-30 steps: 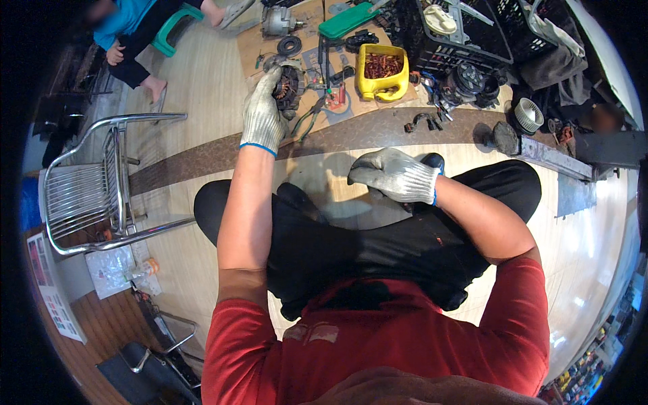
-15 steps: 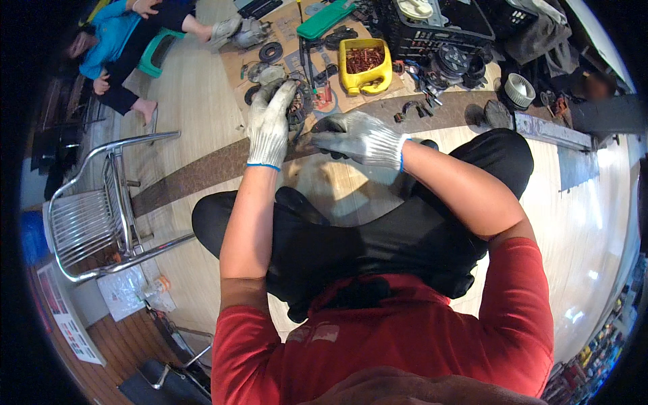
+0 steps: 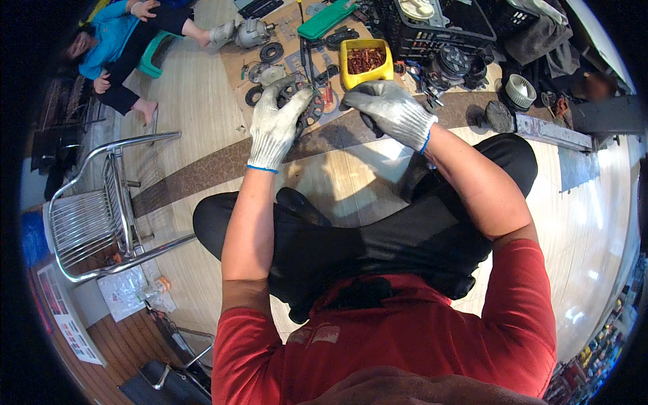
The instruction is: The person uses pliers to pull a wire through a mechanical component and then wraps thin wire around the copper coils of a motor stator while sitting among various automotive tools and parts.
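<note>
The round dark part (image 3: 311, 113) lies under the fingers of the left hand (image 3: 275, 121), out in front of us. That hand is closed over the part's left side, thumb toward the right hand, probably to steady it and leave its right side reachable. The right hand (image 3: 393, 111) hangs just to the right, apart from the part, its fingers bent and drawn narrow; we cannot tell whether they pinch anything.

Beyond the right hand stands a yellow container (image 3: 349, 80) of reddish-brown scraps (image 3: 365, 61), perhaps placed there for easy reach. Past the left hand we see a dark ring (image 3: 262, 52) and a grey metal housing (image 3: 252, 32) on the cardboard (image 3: 233, 75), which likely shields the pale floor (image 3: 196, 121).

Farther right of both hands are a black crate (image 3: 418, 50) and a white fan wheel (image 3: 520, 90). Well left, we find a metal chair (image 3: 88, 226) and, farther ahead, a co-worker in a blue top (image 3: 111, 40).
</note>
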Demonstrator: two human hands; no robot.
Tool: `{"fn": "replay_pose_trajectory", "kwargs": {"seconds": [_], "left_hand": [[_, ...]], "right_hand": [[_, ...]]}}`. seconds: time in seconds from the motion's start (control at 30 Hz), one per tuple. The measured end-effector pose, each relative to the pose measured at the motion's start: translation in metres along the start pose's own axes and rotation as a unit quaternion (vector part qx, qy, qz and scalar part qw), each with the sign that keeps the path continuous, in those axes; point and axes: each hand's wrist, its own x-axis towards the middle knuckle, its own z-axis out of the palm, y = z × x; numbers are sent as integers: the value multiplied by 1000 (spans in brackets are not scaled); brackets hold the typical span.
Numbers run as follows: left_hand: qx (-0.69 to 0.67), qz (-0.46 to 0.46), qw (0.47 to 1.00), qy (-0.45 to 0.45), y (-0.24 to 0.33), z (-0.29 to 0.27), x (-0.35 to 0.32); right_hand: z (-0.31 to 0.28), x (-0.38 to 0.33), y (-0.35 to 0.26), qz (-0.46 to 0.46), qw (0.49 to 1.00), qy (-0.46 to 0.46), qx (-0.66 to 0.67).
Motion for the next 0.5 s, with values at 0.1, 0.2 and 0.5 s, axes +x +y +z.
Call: {"fn": "replay_pose_trajectory", "kwargs": {"seconds": [0.1, 0.2, 0.5], "left_hand": [[-130, -66, 988, -48, 14, -4, -1], [-419, -136, 897, -42, 9, -5, 5], [-513, -216, 831, -14, -14, -2, 7]], "right_hand": [[-6, 7, 9, 43, 999, -5, -33], [-7, 4, 12, 66, 997, -24, -29], [14, -2, 23, -6, 978, -203, -55]]}}
